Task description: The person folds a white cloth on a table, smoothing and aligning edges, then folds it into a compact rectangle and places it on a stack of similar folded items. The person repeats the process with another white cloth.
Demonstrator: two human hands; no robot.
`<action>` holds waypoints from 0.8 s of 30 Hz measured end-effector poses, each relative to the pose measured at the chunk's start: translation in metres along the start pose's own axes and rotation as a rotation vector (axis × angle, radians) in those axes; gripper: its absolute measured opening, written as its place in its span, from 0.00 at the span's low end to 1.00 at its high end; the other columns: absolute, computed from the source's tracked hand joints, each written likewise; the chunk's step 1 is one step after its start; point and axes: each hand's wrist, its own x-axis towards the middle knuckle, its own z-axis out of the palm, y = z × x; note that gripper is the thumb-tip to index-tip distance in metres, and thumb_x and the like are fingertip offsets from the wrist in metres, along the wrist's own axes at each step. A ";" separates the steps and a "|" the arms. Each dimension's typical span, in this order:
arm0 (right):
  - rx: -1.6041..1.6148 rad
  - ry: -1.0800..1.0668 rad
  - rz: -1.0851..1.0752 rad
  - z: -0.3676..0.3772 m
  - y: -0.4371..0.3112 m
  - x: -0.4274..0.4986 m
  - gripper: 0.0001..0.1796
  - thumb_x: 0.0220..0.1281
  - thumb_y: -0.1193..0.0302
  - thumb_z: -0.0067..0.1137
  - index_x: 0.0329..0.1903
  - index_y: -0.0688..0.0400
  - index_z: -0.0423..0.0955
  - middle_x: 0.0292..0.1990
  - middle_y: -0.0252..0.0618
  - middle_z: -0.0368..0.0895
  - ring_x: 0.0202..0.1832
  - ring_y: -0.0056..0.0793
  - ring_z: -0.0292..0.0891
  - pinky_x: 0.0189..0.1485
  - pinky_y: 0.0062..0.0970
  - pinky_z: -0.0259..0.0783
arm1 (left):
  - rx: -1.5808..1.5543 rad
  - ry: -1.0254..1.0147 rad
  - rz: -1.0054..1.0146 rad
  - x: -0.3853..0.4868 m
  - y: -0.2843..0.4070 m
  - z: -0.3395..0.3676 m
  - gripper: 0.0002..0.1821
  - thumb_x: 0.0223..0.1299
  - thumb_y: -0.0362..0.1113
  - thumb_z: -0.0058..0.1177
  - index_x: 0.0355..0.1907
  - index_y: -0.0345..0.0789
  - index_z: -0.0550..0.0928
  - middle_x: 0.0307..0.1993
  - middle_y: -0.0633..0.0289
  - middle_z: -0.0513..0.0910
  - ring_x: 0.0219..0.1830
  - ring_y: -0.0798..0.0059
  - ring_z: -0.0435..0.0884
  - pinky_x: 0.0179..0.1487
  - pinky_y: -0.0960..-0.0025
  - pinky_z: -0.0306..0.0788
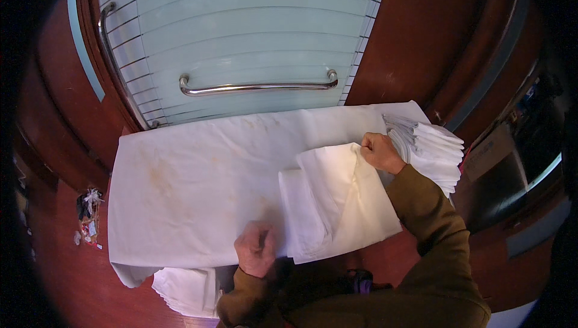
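Observation:
A folded white cloth (347,201) lies in layers on the right half of the covered table. My right hand (381,151) is at its far right corner, with the fingers closed on the edge there. A crease runs down the cloth from near that hand. My left hand (256,247) is blurred, over the table's near edge just left of the cloth. Its fingers are curled, and nothing shows in them. Beyond my right wrist sits a stack of folded white cloths (433,152).
A stained white cover (180,192) drapes the table. Another pile of folded white cloths (187,289) is below its near edge. Behind stands a glass panel with a metal bar handle (257,88). Litter (90,219) lies on the red floor at left; a cardboard box (492,152) stands at right.

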 end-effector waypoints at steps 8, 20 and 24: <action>-0.065 0.018 -0.185 -0.003 -0.042 -0.012 0.10 0.58 0.68 0.63 0.34 0.61 0.75 0.29 0.51 0.81 0.33 0.52 0.79 0.38 0.47 0.71 | 0.044 -0.003 0.097 0.002 -0.001 0.003 0.04 0.66 0.27 0.57 0.34 0.29 0.78 0.26 0.64 0.78 0.24 0.82 0.75 0.30 0.76 0.70; 0.074 -0.769 -0.364 0.020 -0.125 -0.053 0.19 0.57 0.58 0.65 0.24 0.61 0.76 0.25 0.50 0.79 0.31 0.53 0.78 0.34 0.47 0.69 | 0.102 -0.036 0.147 0.002 0.001 -0.003 0.02 0.63 0.24 0.57 0.36 0.29 0.79 0.33 0.56 0.81 0.29 0.74 0.80 0.34 0.72 0.74; 0.069 -0.769 -0.363 0.029 -0.115 -0.059 0.16 0.57 0.62 0.63 0.24 0.61 0.75 0.24 0.50 0.78 0.32 0.53 0.77 0.33 0.47 0.67 | 0.122 -0.048 0.209 0.003 0.003 -0.003 0.02 0.63 0.24 0.57 0.37 0.29 0.79 0.34 0.55 0.82 0.29 0.73 0.81 0.34 0.72 0.74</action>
